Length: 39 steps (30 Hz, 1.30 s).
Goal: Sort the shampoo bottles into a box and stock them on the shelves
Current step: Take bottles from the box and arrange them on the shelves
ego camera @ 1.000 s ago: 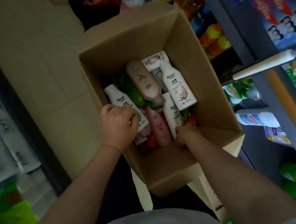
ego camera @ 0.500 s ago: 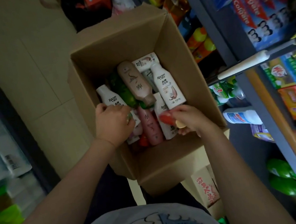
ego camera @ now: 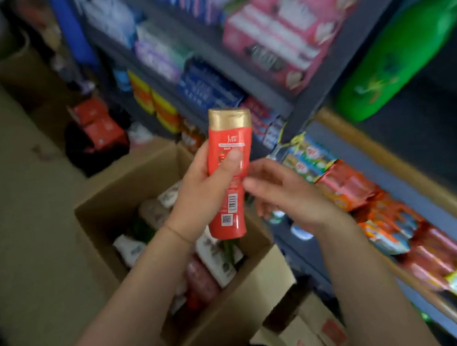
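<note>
One red bottle (ego camera: 231,172), gold-capped, raised. Two hands (ego camera: 203,194) (one gripping it). One open cardboard box (ego camera: 123,195); bottles inside too blurred to count.

Far left, a tan tiled floor (ego camera: 4,184) spreads out, red packets (ego camera: 95,125) heaped against a dark bag at its far edge. Up high on the right, pink cartons (ego camera: 288,28) sit stacked, blurred, beside a big bright green plastic pack (ego camera: 411,48). Nearer right, orange and gold foil sachets (ego camera: 411,236) run in a row.

Left hand (ego camera: 198,195) grip closed, thumb forward; right hand (ego camera: 287,193) beside, fingers loosely spread.
</note>
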### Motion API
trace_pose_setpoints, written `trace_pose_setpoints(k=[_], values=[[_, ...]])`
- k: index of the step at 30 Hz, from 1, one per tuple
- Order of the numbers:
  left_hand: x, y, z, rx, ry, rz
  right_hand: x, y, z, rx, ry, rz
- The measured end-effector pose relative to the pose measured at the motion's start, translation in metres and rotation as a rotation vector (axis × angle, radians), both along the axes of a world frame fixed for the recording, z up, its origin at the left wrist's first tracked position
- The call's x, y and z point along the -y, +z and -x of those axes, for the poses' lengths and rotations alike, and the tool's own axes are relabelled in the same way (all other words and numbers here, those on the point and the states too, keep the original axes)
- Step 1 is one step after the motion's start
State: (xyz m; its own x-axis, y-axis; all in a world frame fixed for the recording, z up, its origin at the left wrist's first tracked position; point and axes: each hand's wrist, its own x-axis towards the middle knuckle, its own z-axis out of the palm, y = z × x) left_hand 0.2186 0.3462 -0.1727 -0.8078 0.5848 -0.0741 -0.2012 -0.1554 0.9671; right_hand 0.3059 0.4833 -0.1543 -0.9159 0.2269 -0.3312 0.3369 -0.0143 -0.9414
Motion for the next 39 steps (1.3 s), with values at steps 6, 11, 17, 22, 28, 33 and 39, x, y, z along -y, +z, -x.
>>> trace_pose_setpoints(k=[6,11,17,22,28,33,39], values=[[-0.077,0.145,-0.031,-0.232,-0.250,-0.219,-0.030,0.108,-0.050,-0.374,-0.253,-0.287],[-0.119,0.244,-0.064,-0.401,-0.424,-0.310,-0.072,0.198,-0.089,-0.607,-0.425,-0.574],[-0.152,0.288,-0.069,-0.153,-0.689,-0.301,-0.108,0.248,-0.130,-0.572,-0.098,-0.422],[-0.178,0.282,-0.079,-0.127,-0.425,-0.387,-0.119,0.240,-0.130,-0.502,-0.208,-0.539],[-0.193,0.279,-0.089,-0.419,-0.273,-0.309,-0.127,0.244,-0.110,-0.445,-0.456,-0.979],[-0.196,0.281,-0.061,-0.477,-0.259,-0.267,-0.142,0.260,-0.096,-0.586,-0.565,-1.016],[-0.203,0.243,-0.020,-1.307,-0.069,0.252,-0.160,0.282,-0.066,-0.606,-0.471,-0.838]])
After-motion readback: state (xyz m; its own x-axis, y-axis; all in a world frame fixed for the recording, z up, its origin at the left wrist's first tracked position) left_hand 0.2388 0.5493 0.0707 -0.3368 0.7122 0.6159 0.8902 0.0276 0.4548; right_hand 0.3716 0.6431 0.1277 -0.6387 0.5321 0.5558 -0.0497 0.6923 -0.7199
